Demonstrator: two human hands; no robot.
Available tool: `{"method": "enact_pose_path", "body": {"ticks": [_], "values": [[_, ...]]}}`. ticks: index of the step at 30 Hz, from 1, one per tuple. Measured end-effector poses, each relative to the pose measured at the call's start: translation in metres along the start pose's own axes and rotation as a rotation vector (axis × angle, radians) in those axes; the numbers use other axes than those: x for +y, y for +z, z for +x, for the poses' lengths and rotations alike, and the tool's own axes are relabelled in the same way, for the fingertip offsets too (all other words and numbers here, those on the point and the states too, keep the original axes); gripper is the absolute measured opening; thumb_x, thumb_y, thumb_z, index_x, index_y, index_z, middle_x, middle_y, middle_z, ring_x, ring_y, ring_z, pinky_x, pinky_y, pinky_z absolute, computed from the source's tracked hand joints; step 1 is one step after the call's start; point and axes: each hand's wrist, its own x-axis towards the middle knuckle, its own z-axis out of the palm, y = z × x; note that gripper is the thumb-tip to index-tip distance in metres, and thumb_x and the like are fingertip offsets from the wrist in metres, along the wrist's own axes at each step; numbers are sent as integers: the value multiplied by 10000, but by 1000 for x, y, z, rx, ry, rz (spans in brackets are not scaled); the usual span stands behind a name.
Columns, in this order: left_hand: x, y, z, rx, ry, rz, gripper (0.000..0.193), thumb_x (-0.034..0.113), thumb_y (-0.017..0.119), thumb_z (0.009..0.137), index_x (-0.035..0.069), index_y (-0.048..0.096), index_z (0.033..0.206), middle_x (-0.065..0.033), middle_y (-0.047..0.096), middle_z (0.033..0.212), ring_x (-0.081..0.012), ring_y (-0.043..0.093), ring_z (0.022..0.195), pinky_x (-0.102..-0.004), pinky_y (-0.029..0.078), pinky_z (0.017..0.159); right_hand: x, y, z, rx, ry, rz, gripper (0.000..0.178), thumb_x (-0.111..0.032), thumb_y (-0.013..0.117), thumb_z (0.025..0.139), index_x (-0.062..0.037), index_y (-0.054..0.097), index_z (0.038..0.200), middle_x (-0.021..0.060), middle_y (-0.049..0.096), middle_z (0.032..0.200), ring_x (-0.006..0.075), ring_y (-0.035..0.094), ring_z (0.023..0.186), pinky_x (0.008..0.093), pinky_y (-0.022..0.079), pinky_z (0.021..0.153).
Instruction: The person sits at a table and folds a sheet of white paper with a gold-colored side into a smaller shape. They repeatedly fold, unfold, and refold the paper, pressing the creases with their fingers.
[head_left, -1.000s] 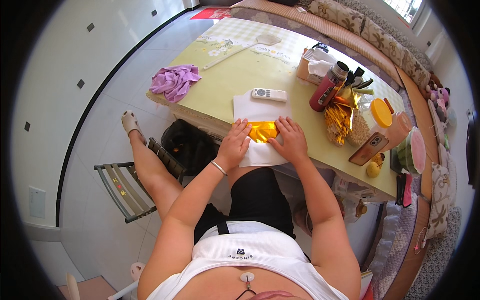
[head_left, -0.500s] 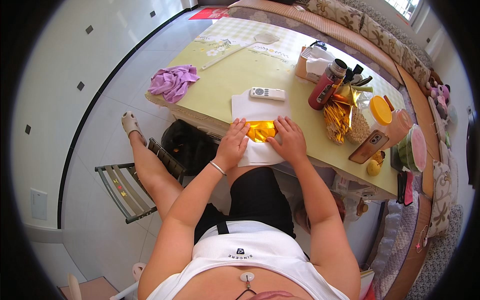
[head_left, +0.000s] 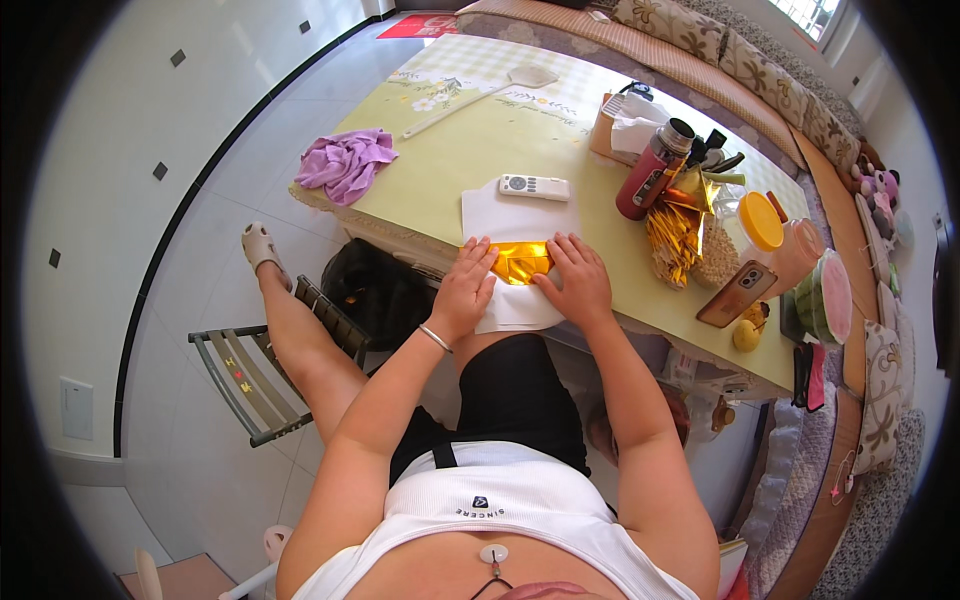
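Note:
A shiny gold foil sheet (head_left: pixel 522 262) with visible creases lies on white paper (head_left: pixel 512 318) at the table's near edge. My left hand (head_left: pixel 466 288) presses flat on the foil's left end, its fingers stretched out and pointing away from me. On the right end, my right hand (head_left: pixel 582 282) rests in the same way, fingers extended, thumb near the foil's lower edge. Both hands are open, and their fingers cover the foil's two ends. Just beyond, a white remote control (head_left: pixel 536 187) lies across the far part of the paper.
To the right stand a maroon thermos (head_left: pixel 652 175), a bundle of folded gold foil (head_left: pixel 672 240), a yellow-lidded jar (head_left: pixel 745 225), a leaning phone (head_left: pixel 737 293) and a cut watermelon (head_left: pixel 826 298). A purple cloth (head_left: pixel 347 165) and a white fly swatter (head_left: pixel 480 100) lie leftward. A folding stool (head_left: pixel 255 385) stands below.

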Motion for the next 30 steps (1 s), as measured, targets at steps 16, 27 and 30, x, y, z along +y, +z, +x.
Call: {"method": "enact_pose_path", "body": {"ticks": [16,27,30], "values": [[-1,1,-2,20,-2,-18,477,172,532,996,-2,571,1439,-195,478,1567,-390,367,1502,-442,314,1230,-1,-2,1,6,7,15,615,-437,712,901,-54,639,1377,141,604,1459,316,514,1395,442,373,1165],[-1,2,-4,14,-12,-38,481,178,519,1008,-2,556,1453,-198,465,1576,-387,348,1514,-438,301,1236,-2,-2,0,26,12,33,604,-428,722,897,-60,645,1370,135,611,1450,323,520,1389,445,377,1161],[-1,2,-4,14,-10,-47,484,178,520,1008,-1,552,1457,-197,465,1577,-384,344,1517,-439,293,1240,-2,-2,0,33,16,32,586,-416,732,893,-72,653,1361,127,614,1449,322,521,1388,448,388,1154]]}}
